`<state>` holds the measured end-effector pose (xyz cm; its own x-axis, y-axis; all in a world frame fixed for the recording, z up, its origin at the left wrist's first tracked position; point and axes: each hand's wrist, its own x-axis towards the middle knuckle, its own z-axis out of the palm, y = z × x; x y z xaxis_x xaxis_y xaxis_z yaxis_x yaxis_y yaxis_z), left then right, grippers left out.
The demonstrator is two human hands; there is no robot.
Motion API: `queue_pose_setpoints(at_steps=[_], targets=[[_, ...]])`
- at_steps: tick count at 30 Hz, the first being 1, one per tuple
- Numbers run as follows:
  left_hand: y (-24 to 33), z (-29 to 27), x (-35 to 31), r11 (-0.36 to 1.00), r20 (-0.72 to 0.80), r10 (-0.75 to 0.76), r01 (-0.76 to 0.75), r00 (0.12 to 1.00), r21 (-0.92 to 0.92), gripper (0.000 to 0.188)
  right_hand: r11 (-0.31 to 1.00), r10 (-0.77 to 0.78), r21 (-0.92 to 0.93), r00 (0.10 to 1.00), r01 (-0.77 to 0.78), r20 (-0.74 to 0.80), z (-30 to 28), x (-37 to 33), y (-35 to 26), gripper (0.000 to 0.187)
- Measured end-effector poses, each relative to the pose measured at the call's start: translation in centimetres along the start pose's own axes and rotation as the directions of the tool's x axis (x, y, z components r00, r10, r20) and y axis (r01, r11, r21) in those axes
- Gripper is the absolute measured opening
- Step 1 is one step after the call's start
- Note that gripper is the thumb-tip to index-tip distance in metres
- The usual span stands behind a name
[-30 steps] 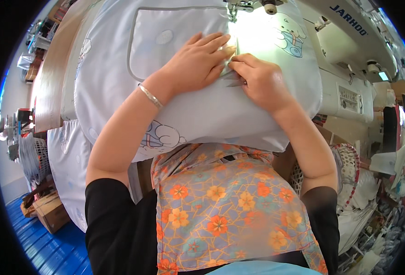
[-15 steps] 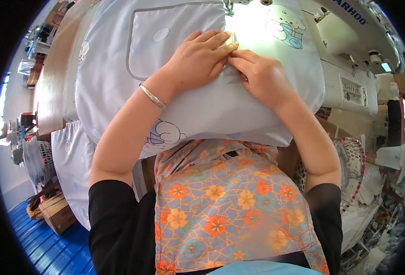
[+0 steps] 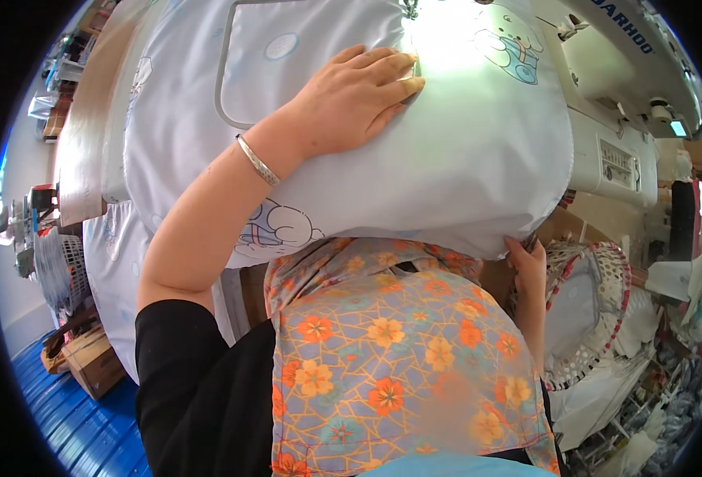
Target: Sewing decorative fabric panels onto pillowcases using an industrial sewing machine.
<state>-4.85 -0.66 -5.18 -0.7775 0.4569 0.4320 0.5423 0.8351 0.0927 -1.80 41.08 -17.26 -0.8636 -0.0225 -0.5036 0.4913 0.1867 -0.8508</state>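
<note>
A pale cloth point(image 3: 478, 167) printed with cartoon bears spreads over the work surface and hangs down toward the floral apron point(image 3: 406, 342), while the sewing machine point(image 3: 605, 79) stands along its right side. On the cloth lies a squared panel point(image 3: 311, 48) edged in grey binding point(image 3: 220, 71), smooth and lined up along its visible left and lower sides; by the look of it, the placing is done, but the sewing seems unfinished, since the work sits under the machine's lamp. How much stitching remains cannot be told. The left hand point(image 3: 355, 91) rests palm down across the panel's right part, its fingers flat and close together, gripping nothing visible. The smaller-looking right hand point(image 3: 528, 266) is at the cloth's lower right corner; whether its fingers pinch the hem is unclear. Smallest is the presser foot point(image 3: 410, 8), just beyond the left fingertips at the top edge.
</note>
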Motion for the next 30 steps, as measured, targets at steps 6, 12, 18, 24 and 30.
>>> queue_pose_setpoints(at_steps=[6,12,18,24,30], targets=[[-0.3,0.2,-0.1,1.0,-0.02,0.004,-0.004,1.0,-0.012,0.025,1.0,-0.029,-0.006,0.998,0.03,0.058,-0.2,0.0,-0.4,0.013],[-1.0,-0.2,0.6,1.0,-0.033,-0.006,0.006,0.999,-0.018,0.024,1.0,0.023,0.007,0.998,-0.023,-0.054,0.5,-0.3,0.2,0.01],[-2.3,0.5,1.0,0.999,-0.055,-0.033,0.035,0.998,0.028,0.026,0.774,0.002,0.609,0.963,-0.173,0.271,2.5,-1.2,5.7,0.015],[-3.4,0.7,1.9,0.997,0.034,-0.073,0.073,0.997,0.007,0.033,0.75,-0.06,0.652,0.969,-0.114,0.238,4.0,-1.5,5.2,0.012],[-4.1,1.2,2.3,0.996,-0.052,-0.073,0.075,0.996,0.051,0.029,0.719,-0.129,0.685,0.991,0.121,-0.04,4.5,-2.3,0.1,0.016]])
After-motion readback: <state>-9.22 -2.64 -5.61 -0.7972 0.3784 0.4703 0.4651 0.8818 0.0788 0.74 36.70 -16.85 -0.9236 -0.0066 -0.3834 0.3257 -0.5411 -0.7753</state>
